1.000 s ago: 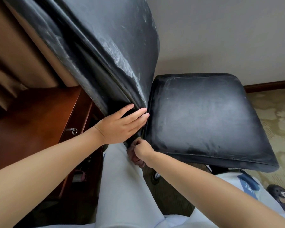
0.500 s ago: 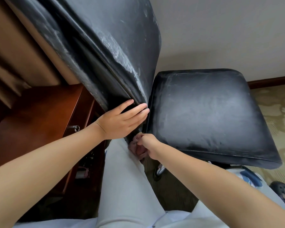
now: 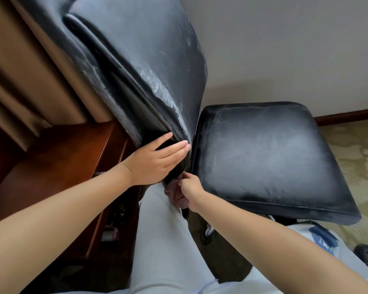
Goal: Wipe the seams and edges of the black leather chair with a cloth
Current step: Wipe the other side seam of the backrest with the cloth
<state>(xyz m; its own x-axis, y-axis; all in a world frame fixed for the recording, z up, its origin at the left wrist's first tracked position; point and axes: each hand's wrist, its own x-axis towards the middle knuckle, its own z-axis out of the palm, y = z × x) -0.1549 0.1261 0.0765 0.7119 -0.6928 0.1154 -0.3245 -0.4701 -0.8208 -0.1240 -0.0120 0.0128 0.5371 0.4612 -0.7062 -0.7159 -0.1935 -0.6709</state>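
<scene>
Head view: left hand [image 3: 155, 161], fingers straight, presses the black leather chair's [image 3: 261, 153] backrest edge while right hand [image 3: 190, 187] pinches the soft, bunched cloth [image 3: 175, 194] at the lower seam.

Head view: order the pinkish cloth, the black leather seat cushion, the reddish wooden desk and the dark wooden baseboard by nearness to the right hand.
1. Pinkish cloth, gripped in the right hand.
2. Black leather seat cushion, just right.
3. Reddish wooden desk, left.
4. Dark wooden baseboard, far right.
</scene>
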